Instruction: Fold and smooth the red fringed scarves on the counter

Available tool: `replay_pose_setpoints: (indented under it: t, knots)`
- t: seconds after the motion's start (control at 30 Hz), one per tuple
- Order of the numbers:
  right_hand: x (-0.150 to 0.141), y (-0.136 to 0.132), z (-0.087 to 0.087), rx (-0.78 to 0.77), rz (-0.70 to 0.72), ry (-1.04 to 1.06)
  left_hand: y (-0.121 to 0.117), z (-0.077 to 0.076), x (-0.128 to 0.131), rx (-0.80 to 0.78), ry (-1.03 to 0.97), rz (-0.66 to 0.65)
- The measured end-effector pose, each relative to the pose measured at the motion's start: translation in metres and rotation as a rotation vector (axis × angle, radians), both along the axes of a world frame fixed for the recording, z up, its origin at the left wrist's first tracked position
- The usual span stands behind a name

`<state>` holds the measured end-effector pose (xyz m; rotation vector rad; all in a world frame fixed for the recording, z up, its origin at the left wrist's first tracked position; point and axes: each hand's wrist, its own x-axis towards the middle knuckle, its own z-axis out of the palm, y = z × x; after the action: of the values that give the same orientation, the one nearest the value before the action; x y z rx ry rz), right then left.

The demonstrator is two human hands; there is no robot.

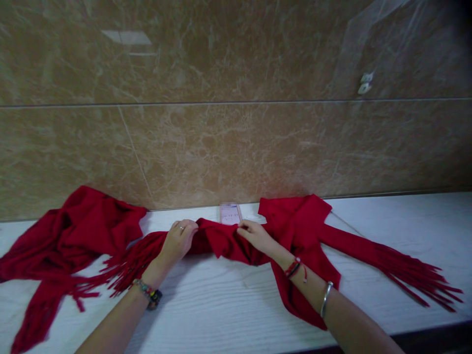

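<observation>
A red fringed scarf (298, 231) lies bunched across the middle and right of the white table. My left hand (180, 238) is closed on its upper edge, close to the fringe that spreads out to the left. Farther right along the same edge, my right hand (256, 236) pinches the cloth between thumb and fingers. Between the hands the scarf is gathered and slightly raised, with a fold hanging down. Its other fringed end reaches toward the right, flat on the table.
A second red fringed scarf (88, 231) lies crumpled at the left, its fringe near the first one's. Against the brown marble wall (236, 147) rests a phone-like device with a lit screen (230, 212). The white table (206, 305) ends at a dark front edge.
</observation>
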<state>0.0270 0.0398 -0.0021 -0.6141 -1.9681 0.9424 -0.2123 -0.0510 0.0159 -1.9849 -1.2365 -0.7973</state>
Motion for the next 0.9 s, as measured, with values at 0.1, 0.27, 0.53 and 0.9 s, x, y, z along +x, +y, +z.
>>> replay_pose_setpoints:
  t: [0.1,0.27,0.53,0.9]
  knots:
    - [0.017,0.022,0.006,-0.234,-0.237,0.44,0.0,0.007,-0.018,0.023,0.018,0.101]
    - [0.051,0.047,0.019,-0.287,-0.376,0.723,0.001,0.008,-0.028,-0.126,0.004,0.148]
    - [0.035,0.014,0.021,-0.12,0.011,-0.08,-0.01,0.002,0.022,-0.548,-0.167,-0.232]
    - [0.025,-0.001,0.012,0.089,0.012,-0.555,-0.007,-0.007,0.039,-0.586,-0.001,-0.102]
